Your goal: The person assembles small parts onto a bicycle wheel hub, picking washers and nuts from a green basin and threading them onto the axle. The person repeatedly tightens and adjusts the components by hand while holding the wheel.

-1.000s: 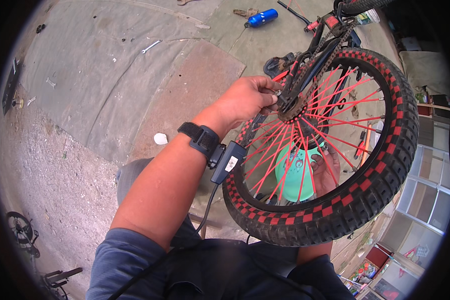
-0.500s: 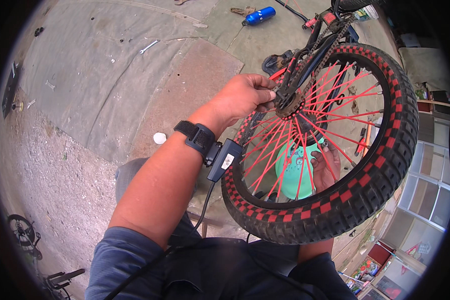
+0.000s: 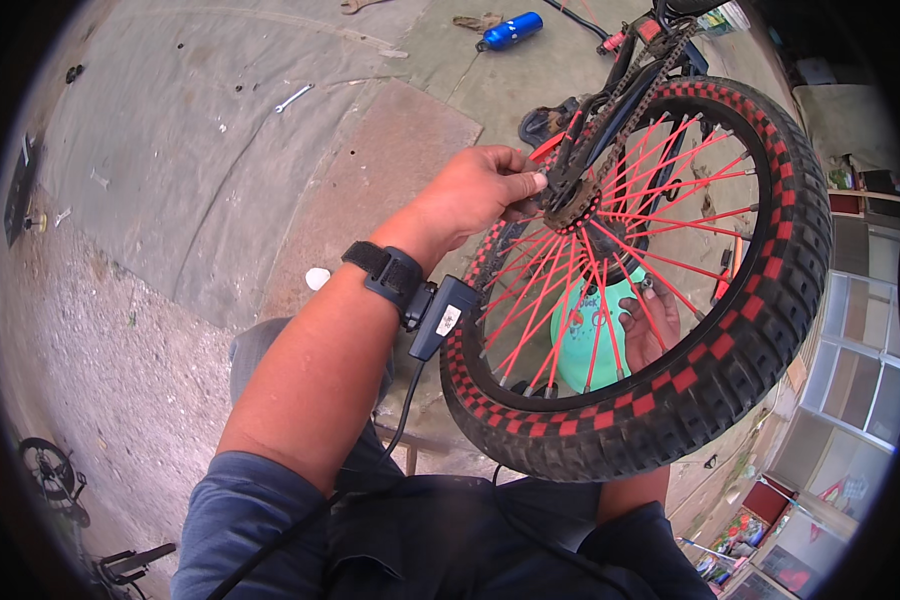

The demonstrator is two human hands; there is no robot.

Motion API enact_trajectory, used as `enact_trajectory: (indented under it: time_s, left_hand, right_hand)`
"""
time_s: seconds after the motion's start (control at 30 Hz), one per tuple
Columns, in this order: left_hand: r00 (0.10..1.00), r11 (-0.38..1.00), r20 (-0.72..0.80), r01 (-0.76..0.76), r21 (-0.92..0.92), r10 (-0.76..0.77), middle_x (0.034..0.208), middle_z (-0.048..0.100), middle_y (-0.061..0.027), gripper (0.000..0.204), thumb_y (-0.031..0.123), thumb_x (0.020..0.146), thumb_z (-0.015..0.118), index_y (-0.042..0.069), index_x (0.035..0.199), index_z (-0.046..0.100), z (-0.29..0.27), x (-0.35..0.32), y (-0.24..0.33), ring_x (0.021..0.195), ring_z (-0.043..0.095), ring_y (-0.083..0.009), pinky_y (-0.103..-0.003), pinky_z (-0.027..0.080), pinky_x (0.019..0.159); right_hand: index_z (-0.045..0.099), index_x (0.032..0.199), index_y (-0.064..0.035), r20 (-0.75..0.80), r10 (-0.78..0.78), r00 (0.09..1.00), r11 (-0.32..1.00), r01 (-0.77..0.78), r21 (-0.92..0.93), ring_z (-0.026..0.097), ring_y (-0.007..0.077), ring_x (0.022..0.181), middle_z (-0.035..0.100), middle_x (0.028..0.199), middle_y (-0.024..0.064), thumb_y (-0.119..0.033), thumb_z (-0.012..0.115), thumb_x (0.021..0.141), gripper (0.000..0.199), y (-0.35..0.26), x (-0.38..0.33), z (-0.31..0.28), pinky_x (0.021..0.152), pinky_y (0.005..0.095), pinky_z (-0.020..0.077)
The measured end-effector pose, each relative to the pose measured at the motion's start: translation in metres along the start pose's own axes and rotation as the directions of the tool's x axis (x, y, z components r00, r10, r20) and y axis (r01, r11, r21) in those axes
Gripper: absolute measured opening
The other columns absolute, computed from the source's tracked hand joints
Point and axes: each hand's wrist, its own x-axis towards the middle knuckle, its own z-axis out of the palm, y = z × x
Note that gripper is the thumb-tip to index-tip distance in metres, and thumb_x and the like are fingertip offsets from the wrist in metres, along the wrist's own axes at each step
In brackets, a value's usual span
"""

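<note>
A bicycle wheel [image 3: 660, 395] with a knobby black tyre, red-and-black checks and red spokes is tilted in front of me. Its hub sits at the rear end of the dark bike frame [image 3: 610, 125], where the chain [image 3: 638, 125] runs round a sprocket [image 3: 573, 208]. My left hand [image 3: 485, 192] is closed in a pinch at the frame end beside the hub; what its fingertips grip is hidden. Through the spokes, on the wheel's far side, shows my right hand [image 3: 653, 320]. Its curled fingers hold a small round metal piece [image 3: 647, 284], too small to name.
Behind the spokes is a rounded green thing [image 3: 578, 345] with printed figures. A blue bottle [image 3: 512, 32] and a wrench [image 3: 293, 98] lie on the floor sheet. Another small bike [image 3: 48, 468] stands at the far left; glazed panels [image 3: 850, 370] line the right.
The wheel and frame have shifted slightly left and up in the picture. Both hands keep about the same places and grips.
</note>
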Motion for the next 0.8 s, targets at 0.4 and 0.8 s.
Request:
enact_trajectory:
  time_s: [0.4,0.8]
  left_hand:
    - [1.000,0.993,-0.021,-0.014,0.113,0.017,0.092,0.065,0.0001,0.024,0.021,0.098,0.065,0.003,0.114,0.065,0.005,-0.003,0.008,0.078,0.060,-0.0081,-0.024,0.046,0.066]
    - [0.995,0.998,-0.085,-0.050,0.042,0.054,0.091,0.067,-0.0025,0.027,0.029,0.097,0.064,0.006,0.112,0.066,0.016,-0.011,0.011,0.078,0.062,-0.0106,-0.026,0.051,0.068]
  right_hand:
    - [0.054,0.131,-0.0076,0.002,-0.104,0.995,0.989,0.103,-0.108,0.066,0.0225,0.100,0.062,0.118,0.0104,-0.021,0.057,0.100,0.035,-0.007,-0.014,0.010,0.085,0.0377,0.0581]
    - [0.060,0.123,-0.0044,0.117,-0.177,0.977,0.963,0.147,0.226,0.070,0.0239,0.085,0.066,0.107,0.0120,-0.004,0.061,0.095,0.028,-0.025,-0.030,0.011,0.065,0.0296,0.0578]
